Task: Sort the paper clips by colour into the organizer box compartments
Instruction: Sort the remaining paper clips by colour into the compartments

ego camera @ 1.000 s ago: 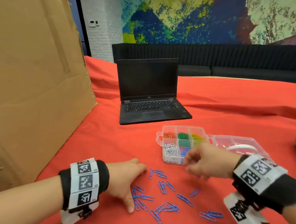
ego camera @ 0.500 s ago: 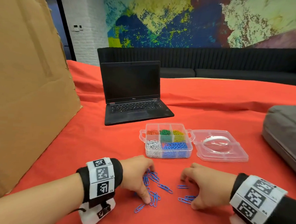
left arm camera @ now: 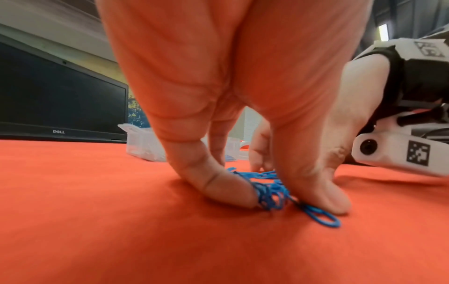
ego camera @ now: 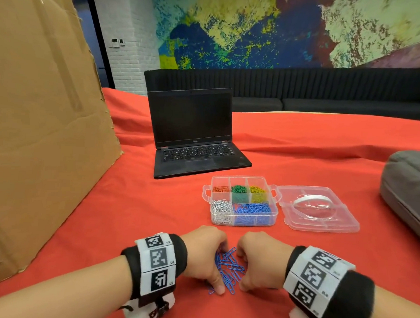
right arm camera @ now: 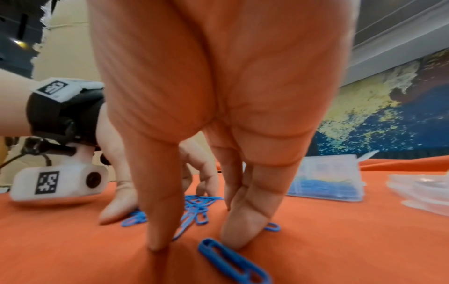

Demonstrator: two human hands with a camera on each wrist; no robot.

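A small heap of blue paper clips (ego camera: 230,269) lies on the red cloth between my two hands. My left hand (ego camera: 206,258) presses its straight fingers (left arm camera: 218,182) down against the heap's left side. From the right, my right hand (ego camera: 259,263) does the same; in the right wrist view its fingertips (right arm camera: 243,230) touch the cloth among the clips (right arm camera: 196,207), with one loose clip (right arm camera: 233,261) in front. Just beyond stands the clear organizer box (ego camera: 274,212), holding orange, green, yellow, white and blue clips in separate compartments.
The box's clear lid (ego camera: 320,213) lies flat to its right. An open black laptop (ego camera: 193,133) stands behind the box. A large cardboard sheet (ego camera: 35,125) rises along the left, and a grey bag (ego camera: 412,186) lies at the right edge.
The right hand came back from the box to the cloth. Both hands then slid toward each other, raking the scattered blue clips into one heap between them.
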